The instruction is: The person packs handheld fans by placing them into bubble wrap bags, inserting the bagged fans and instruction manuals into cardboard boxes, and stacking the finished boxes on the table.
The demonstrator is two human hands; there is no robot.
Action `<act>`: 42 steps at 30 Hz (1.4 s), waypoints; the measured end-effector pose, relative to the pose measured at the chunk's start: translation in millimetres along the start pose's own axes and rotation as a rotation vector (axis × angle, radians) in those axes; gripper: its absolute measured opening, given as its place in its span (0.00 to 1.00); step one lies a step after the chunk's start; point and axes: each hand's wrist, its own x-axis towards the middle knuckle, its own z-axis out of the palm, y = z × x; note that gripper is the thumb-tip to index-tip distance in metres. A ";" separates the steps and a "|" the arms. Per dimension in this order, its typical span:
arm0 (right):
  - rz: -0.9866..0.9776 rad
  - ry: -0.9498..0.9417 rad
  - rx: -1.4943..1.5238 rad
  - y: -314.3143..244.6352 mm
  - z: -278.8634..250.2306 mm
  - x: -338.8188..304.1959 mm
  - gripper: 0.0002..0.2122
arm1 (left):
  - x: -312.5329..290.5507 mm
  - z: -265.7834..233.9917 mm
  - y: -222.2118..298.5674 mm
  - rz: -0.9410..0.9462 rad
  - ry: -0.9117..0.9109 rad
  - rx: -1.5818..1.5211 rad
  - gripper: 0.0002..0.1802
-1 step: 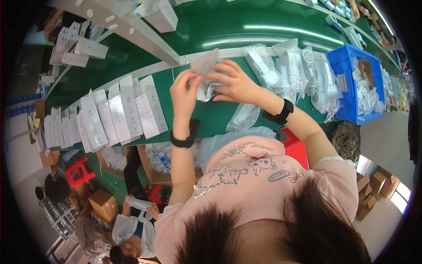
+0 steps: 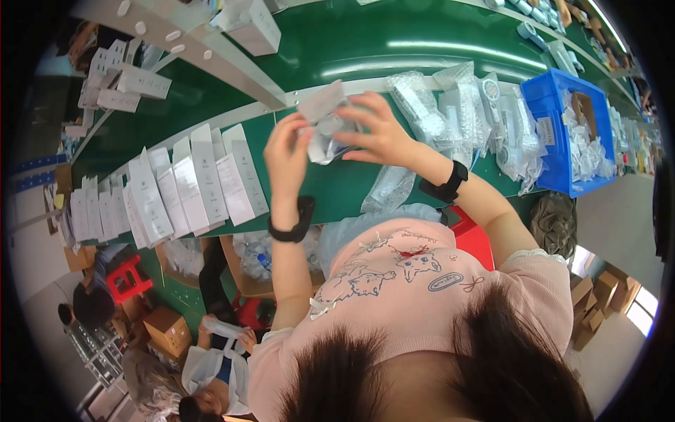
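Note:
Above the green table, a small white box (image 2: 322, 104) with its end flap raised is held between my two hands. Its opening shows something greyish and shiny inside, too blurred to name. My left hand (image 2: 285, 153) grips the box's left side, thumb and fingers curled at its edge. On the other side, my right hand (image 2: 383, 137) has its fingers spread around the box, with the fingertips against it. Nearest to my right wrist, a bubble-wrapped pack (image 2: 388, 190) lies at the table's near edge. Each wrist wears a black band.
White cartons with raised flaps (image 2: 188, 186) stand in a row at left. Several bubble-wrapped packs (image 2: 457, 105) lie at right, beside a blue bin (image 2: 555, 144) holding clear bags. A metal post (image 2: 242, 63) rises behind. Below the table, an open cardboard box (image 2: 242, 271) holds plastic bags; another person sits lower left.
My left hand has shifted slightly left and down, its fingers loosening from a pinch near the flap. The box has tilted, showing more of its opening. My right-hand fingers have spread a little.

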 end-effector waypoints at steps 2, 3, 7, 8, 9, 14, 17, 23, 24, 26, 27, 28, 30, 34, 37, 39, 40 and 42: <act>0.159 0.014 0.156 7.5 12.5 -16.3 0.36 | -7.1 -27.4 -7.8 0.043 0.140 0.240 0.21; 0.305 0.029 0.330 11.8 22.9 -25.5 0.41 | -12.3 -47.2 -25.5 0.072 0.164 0.533 0.29; 0.559 -0.063 0.631 21.1 34.6 -6.8 0.50 | -64.5 -91.8 -83.0 -0.275 -0.009 1.215 0.51; 0.606 -0.121 0.694 26.8 35.1 2.1 0.53 | -76.3 -95.2 -97.9 -0.291 -0.089 1.267 0.54; 0.630 -0.029 0.722 36.6 33.0 7.4 0.53 | -82.6 -100.6 -105.3 -0.303 -0.183 1.314 0.56; 0.649 0.331 0.583 157.7 18.4 37.3 0.51 | -103.6 -16.9 -44.4 -0.333 -0.295 1.200 0.53; 0.637 0.452 0.573 229.2 13.8 48.6 0.56 | -97.5 15.4 -5.4 -0.377 -0.554 1.083 0.54; 0.891 0.234 0.205 246.5 17.0 16.8 0.52 | -45.9 -0.2 -50.2 -0.429 -0.227 0.724 0.51; 0.925 0.107 -0.007 239.1 18.4 5.2 0.49 | -45.8 -3.8 -64.9 -0.432 -0.234 0.724 0.51; 1.023 -0.355 -0.172 204.8 18.9 2.3 0.45 | -57.8 -17.4 -104.5 -0.623 -0.338 0.118 0.48; 1.112 -0.675 -0.151 174.2 5.6 -1.1 0.43 | -52.9 -17.2 -106.6 -0.687 -0.396 -0.195 0.46; 1.081 -0.834 -0.150 157.9 9.6 -18.5 0.42 | -52.6 -17.1 -106.7 -0.688 -0.394 -0.195 0.46; 1.099 -0.969 -0.166 138.2 10.5 -55.8 0.41 | -27.3 1.3 -61.1 -0.660 -0.355 -0.420 0.47; 1.120 -0.634 -0.219 120.6 8.3 -78.8 0.36 | 9.0 27.3 -13.8 -0.237 -0.214 -0.401 0.46; 1.020 0.104 0.304 123.2 -35.5 -56.0 0.28 | 24.8 43.3 -8.7 0.024 -0.295 0.111 0.40; 1.166 0.270 0.568 100.9 -73.3 -22.5 0.27 | 14.7 56.3 -0.7 0.069 -0.265 0.141 0.38; 1.120 0.605 0.762 94.7 -77.4 -13.6 0.27 | 10.8 68.3 2.3 0.115 -0.244 0.164 0.37; 0.932 1.294 1.108 76.6 -76.0 3.9 0.28 | 1.4 81.8 -1.3 0.171 -0.254 0.171 0.35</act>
